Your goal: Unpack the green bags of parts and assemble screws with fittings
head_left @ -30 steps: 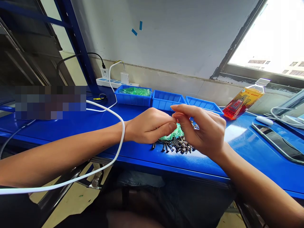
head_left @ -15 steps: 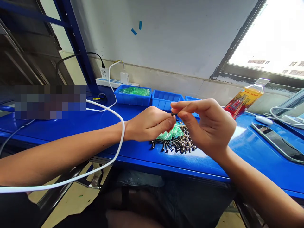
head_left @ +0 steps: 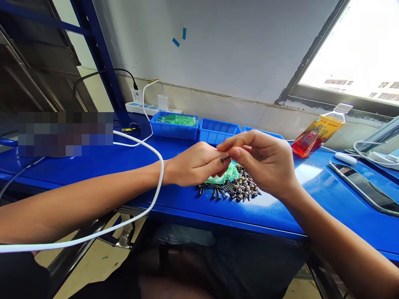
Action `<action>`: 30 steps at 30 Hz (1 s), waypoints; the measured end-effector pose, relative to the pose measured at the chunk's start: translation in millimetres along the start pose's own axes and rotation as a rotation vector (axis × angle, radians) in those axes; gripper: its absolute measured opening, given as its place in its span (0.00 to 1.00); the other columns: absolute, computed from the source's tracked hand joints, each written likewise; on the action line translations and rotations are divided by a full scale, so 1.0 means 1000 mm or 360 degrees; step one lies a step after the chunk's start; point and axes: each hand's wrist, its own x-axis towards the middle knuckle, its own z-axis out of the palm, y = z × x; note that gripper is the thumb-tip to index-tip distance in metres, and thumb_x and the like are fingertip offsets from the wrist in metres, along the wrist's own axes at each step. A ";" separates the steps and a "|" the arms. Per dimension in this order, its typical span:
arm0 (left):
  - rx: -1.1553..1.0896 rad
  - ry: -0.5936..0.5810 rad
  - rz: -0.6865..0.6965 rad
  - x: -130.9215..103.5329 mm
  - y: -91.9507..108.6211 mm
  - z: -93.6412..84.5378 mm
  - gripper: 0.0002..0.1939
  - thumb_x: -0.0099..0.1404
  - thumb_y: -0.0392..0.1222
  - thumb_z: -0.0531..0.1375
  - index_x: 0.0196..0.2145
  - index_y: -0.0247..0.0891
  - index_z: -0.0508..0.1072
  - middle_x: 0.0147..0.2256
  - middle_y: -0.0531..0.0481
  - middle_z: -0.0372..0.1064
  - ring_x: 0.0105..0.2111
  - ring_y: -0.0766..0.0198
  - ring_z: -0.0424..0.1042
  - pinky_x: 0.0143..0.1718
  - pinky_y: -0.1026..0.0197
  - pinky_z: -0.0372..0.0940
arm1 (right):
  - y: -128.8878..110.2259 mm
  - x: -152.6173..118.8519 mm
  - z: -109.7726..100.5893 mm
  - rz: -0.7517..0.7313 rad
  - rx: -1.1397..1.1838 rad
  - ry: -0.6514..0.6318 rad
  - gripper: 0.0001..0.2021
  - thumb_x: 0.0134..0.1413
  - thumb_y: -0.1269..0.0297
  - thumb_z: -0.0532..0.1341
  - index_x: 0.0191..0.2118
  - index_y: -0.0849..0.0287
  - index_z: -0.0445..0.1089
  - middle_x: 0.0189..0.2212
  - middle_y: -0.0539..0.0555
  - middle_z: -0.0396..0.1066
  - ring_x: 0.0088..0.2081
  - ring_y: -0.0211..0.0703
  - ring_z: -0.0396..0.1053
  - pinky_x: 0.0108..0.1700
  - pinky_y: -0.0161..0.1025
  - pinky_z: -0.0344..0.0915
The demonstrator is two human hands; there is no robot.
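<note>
A dark screw (head_left: pixel 224 159) lies across the side of my left thumb, its other end at the tips of my right thumb and forefinger. My right hand (head_left: pixel 264 160) pinches it, the other fingers curved. My left hand (head_left: pixel 195 166) is closed with its fingertips mostly hidden, so I cannot make out what is inside it. Below and behind the hands, a heap of screws (head_left: pixel 245 187) rests on the blue table (head_left: pixel 187 205). Dark longer screws (head_left: pixel 218 191) lie at its left side, beside crumpled green plastic (head_left: pixel 222 176).
Blue bins (head_left: pixel 174 131) stand along the wall, the left one holding green plastic. A bottle of red drink (head_left: pixel 318 131) and a phone (head_left: pixel 363 187) are at the right. A white cable (head_left: pixel 160 182) loops over my left forearm. A power strip (head_left: pixel 146 109) sits behind.
My right hand has moved slightly left and down toward my left hand. More of the screw shows now, lying along the left thumb. The left hand has hardly moved.
</note>
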 end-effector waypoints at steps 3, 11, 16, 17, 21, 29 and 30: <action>-0.0006 -0.0004 -0.0007 0.000 0.000 0.000 0.26 0.69 0.53 0.41 0.22 0.35 0.63 0.21 0.51 0.64 0.21 0.70 0.63 0.23 0.68 0.60 | -0.001 0.000 0.000 -0.0011 -0.0028 0.0013 0.14 0.52 0.54 0.62 0.26 0.59 0.68 0.27 0.51 0.74 0.31 0.37 0.72 0.31 0.34 0.70; -0.0029 -0.0019 -0.0039 0.000 0.000 0.000 0.27 0.69 0.54 0.40 0.22 0.34 0.63 0.20 0.51 0.63 0.21 0.71 0.62 0.23 0.68 0.60 | 0.000 0.000 -0.001 -0.0034 -0.0064 0.0020 0.14 0.52 0.53 0.62 0.26 0.60 0.68 0.26 0.51 0.73 0.30 0.37 0.72 0.30 0.34 0.70; -0.0055 -0.0026 -0.0016 0.000 -0.001 0.000 0.26 0.69 0.53 0.41 0.21 0.34 0.62 0.20 0.52 0.62 0.20 0.71 0.61 0.23 0.68 0.60 | 0.001 0.000 -0.003 -0.0069 -0.0073 0.0005 0.14 0.52 0.54 0.62 0.25 0.60 0.68 0.27 0.51 0.73 0.30 0.37 0.72 0.31 0.33 0.70; -0.0059 -0.0028 -0.0014 0.000 -0.001 0.000 0.26 0.69 0.53 0.41 0.21 0.34 0.62 0.20 0.51 0.62 0.21 0.71 0.61 0.23 0.68 0.60 | 0.001 0.000 -0.003 -0.0066 -0.0072 -0.0004 0.14 0.52 0.54 0.62 0.25 0.60 0.68 0.27 0.51 0.73 0.30 0.37 0.72 0.31 0.33 0.70; -0.0080 -0.0033 -0.0011 0.000 0.000 0.000 0.26 0.69 0.52 0.40 0.21 0.34 0.62 0.20 0.52 0.62 0.21 0.71 0.61 0.23 0.69 0.59 | 0.001 0.000 -0.005 -0.0053 -0.0050 -0.0042 0.14 0.52 0.54 0.62 0.26 0.60 0.68 0.27 0.52 0.74 0.31 0.37 0.73 0.31 0.34 0.71; -0.0066 -0.0008 -0.0005 0.000 0.000 -0.001 0.28 0.69 0.53 0.39 0.21 0.35 0.63 0.20 0.50 0.63 0.21 0.70 0.62 0.24 0.67 0.60 | 0.000 0.001 -0.006 -0.0056 -0.0069 -0.0028 0.14 0.52 0.53 0.61 0.26 0.60 0.68 0.27 0.52 0.74 0.30 0.37 0.72 0.30 0.34 0.70; -0.0060 0.0001 0.0000 0.000 0.000 -0.001 0.28 0.69 0.53 0.39 0.21 0.34 0.63 0.20 0.50 0.63 0.21 0.70 0.62 0.24 0.67 0.61 | 0.000 0.001 -0.007 -0.0046 -0.0092 -0.0017 0.14 0.52 0.53 0.61 0.26 0.60 0.68 0.26 0.51 0.73 0.29 0.37 0.72 0.30 0.34 0.69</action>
